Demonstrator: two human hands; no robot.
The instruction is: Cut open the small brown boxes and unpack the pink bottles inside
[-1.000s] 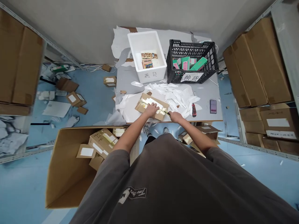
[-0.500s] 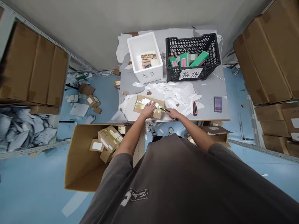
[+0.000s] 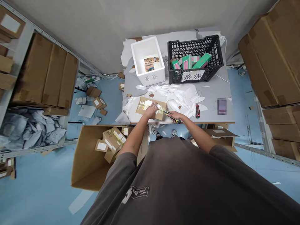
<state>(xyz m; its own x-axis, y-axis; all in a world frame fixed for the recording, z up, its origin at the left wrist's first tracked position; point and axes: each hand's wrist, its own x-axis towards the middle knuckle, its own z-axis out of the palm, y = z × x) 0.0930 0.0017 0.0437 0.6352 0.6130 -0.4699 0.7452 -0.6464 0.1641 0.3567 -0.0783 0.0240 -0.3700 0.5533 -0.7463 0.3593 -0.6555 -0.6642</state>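
Note:
A taped cardboard box [image 3: 142,105] with a white label lies near the front edge of the table [image 3: 211,93]. My left hand [image 3: 151,110] rests on top of it, fingers spread over the yellowish tape. My right hand [image 3: 175,115] is closed around a black and yellow utility knife [image 3: 177,120]. The knife's front end meets the right end of the box. Whether the blade is in the cardboard I cannot tell. Torn white paper [image 3: 180,93] lies just behind the box.
A white foam box [image 3: 152,79] and a black crate [image 3: 206,75] of green and pink packages stand at the back. A red and black tool [image 3: 197,111] lies right of my hand. A large open carton [image 3: 82,156] with parcels stands below left.
My right hand and the knife have shifted slightly, and the knife now slants more toward me. My left hand stays on the box. The whole view has moved a little.

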